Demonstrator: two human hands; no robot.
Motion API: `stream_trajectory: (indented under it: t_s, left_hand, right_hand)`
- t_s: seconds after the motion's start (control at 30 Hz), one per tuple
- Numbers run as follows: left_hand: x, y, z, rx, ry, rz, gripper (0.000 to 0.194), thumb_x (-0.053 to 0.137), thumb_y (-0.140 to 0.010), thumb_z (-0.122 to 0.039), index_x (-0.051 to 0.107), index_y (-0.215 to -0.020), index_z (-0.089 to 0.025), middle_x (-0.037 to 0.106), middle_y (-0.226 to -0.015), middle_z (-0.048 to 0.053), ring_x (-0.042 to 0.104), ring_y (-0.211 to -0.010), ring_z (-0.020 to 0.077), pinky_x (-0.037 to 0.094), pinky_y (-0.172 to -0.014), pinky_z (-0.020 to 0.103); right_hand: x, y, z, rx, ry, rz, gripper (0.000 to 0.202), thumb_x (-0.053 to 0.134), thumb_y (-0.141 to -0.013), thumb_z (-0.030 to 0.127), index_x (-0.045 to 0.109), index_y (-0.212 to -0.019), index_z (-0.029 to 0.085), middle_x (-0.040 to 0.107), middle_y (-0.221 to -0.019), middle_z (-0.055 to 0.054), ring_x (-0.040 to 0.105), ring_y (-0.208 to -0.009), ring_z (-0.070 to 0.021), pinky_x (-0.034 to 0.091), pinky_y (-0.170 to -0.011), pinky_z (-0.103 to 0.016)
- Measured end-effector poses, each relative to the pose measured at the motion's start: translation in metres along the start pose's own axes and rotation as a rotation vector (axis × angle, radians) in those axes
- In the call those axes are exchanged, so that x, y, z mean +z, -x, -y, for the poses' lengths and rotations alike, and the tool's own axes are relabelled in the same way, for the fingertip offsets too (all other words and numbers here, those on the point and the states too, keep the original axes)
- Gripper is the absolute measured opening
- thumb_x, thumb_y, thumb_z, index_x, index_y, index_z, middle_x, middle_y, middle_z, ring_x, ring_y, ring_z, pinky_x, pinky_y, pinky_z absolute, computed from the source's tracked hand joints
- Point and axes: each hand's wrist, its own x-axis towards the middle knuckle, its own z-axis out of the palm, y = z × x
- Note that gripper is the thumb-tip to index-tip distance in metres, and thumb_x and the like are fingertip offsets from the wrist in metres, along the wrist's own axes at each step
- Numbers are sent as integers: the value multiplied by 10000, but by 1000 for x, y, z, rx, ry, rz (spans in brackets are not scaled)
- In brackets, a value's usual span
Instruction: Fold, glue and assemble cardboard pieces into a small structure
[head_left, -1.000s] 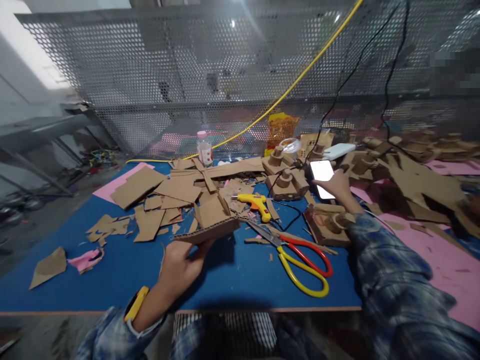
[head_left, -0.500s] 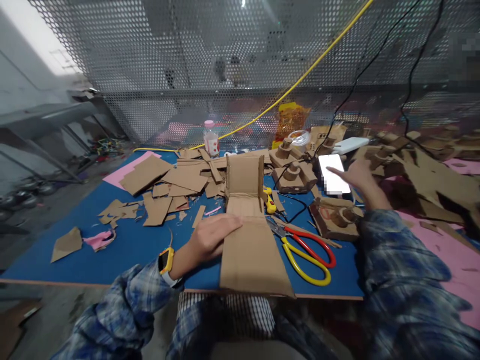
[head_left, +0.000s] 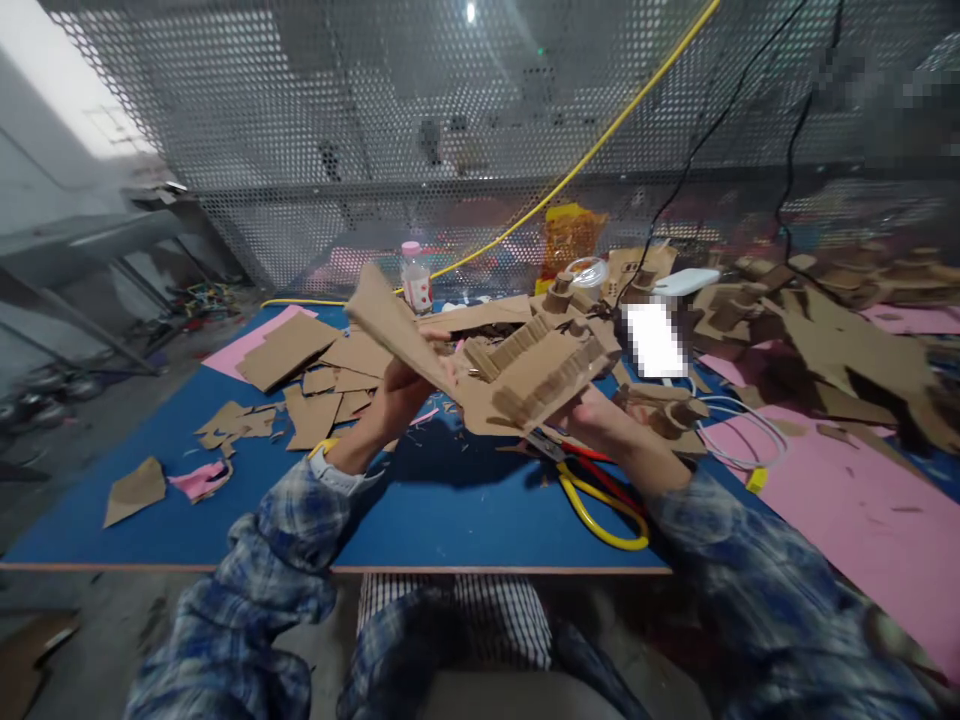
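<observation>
A folded cardboard piece [head_left: 536,370] with raised corrugated side walls is lifted off the blue table, tilted between both hands. Its long flap [head_left: 394,318] stands up on the left. My left hand [head_left: 409,395] is closed round the flap's lower part, its fingers partly behind the board. Under the walled right end, my right hand [head_left: 592,415] grips the edge, with most fingers hidden by the cardboard. Scissors [head_left: 600,500] with one red and one yellow handle lie on the table just below my right hand.
Cardboard scraps [head_left: 315,415] cover the table's left side. A pink-capped bottle [head_left: 416,275] stands at the back. A bright-screened phone [head_left: 656,340], cardboard parts [head_left: 664,410], a white cable [head_left: 750,450] and pink sheets [head_left: 832,500] lie on the right. A perforated metal screen [head_left: 360,130] rises behind.
The cardboard piece has been lifted from the table and turned sideways. My right hand has left the phone and taken hold of the piece's right end; my left hand now grips the flap.
</observation>
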Motion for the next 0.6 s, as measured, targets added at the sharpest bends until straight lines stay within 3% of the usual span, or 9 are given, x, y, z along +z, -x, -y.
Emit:
stream_trajectory:
  t_s: [0.1, 0.23, 0.47, 0.6]
  left_hand:
    - [2, -3, 8, -105, 0, -56, 490, 719, -710, -401, 521, -1111, -200, 573, -663, -28, 543, -641, 119, 442, -667, 261]
    - [11, -9, 19, -138, -20, -242, 425, 673, -730, -352, 521, -1093, -193, 537, -674, -33, 536, -675, 125, 437, -709, 269]
    - [34, -15, 34, -260, -97, -547, 198, 560, -826, -273, 508, -1006, -208, 559, -841, -9, 541, -705, 110, 457, -723, 242]
    - [35, -17, 38, -360, -143, -569, 224, 588, -786, -203, 525, -1001, -188, 563, -905, 6, 544, -794, 111, 446, -744, 228]
  right_hand:
    - [18, -2, 1, -66, -69, -143, 747, 841, -467, 486, 537, -1114, 271, 657, -1018, -27, 617, -1025, -243, 500, -924, -431]
    - [28, -9, -5, -127, -82, -317, 784, 844, -470, 405, 476, -1149, 270, 620, -1109, -37, 589, -1079, -240, 455, -984, -443]
    - [32, -3, -34, -128, 8, -406, 821, 823, -507, 416, 397, -1195, 275, 592, -1112, -48, 568, -1091, -253, 468, -953, -463]
    - [29, -1, -40, -145, 63, -437, 836, 812, -520, 436, 365, -1206, 267, 561, -1139, -61, 557, -1077, -255, 454, -963, -466]
